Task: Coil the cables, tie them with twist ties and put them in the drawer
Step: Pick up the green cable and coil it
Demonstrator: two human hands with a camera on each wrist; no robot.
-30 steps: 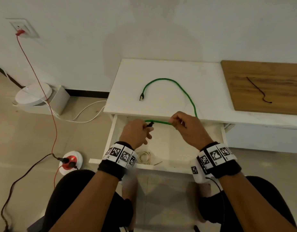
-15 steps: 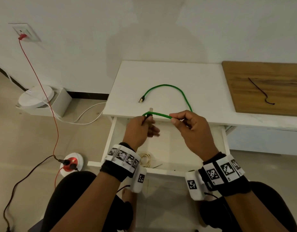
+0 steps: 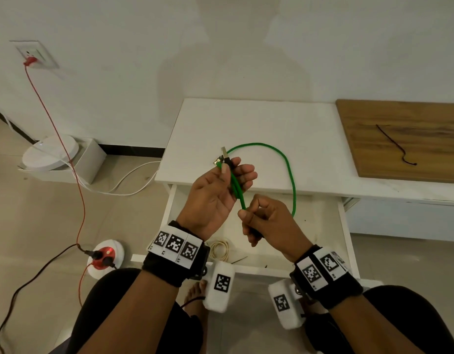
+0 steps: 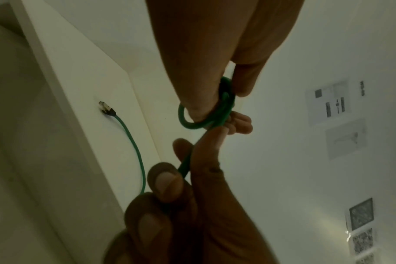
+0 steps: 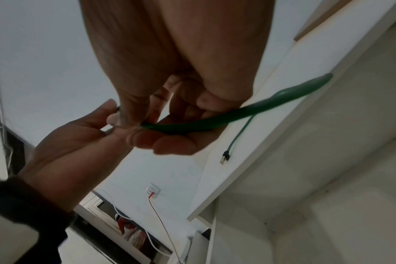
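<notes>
A green cable [image 3: 289, 164] loops over the white table [image 3: 246, 118]; one plug [image 3: 216, 162] lies on the tabletop. My left hand [image 3: 233, 172], palm up over the table's front edge, holds the other plug end and a folded stretch of cable under its thumb. Just below it, my right hand [image 3: 249, 209] pinches the cable at the fold, above the open drawer [image 3: 344, 226]. The left wrist view shows a small green loop [image 4: 192, 123] round my left fingertips. In the right wrist view the cable [image 5: 215, 121] runs out of my right fingers to the plug [image 5: 225, 158].
A coiled beige cable [image 3: 219, 249] lies at the drawer's front. A dark twist tie [image 3: 392, 146] rests on the wooden board [image 3: 412, 118] at the right. On the floor at the left are a red cord [image 3: 54, 129], a round socket [image 3: 106, 256] and a white device [image 3: 51, 153].
My left hand has risen and turned palm up with the plug end. My right hand has dropped closer to me, folding the cable double. The loop on the table has slid nearer.
</notes>
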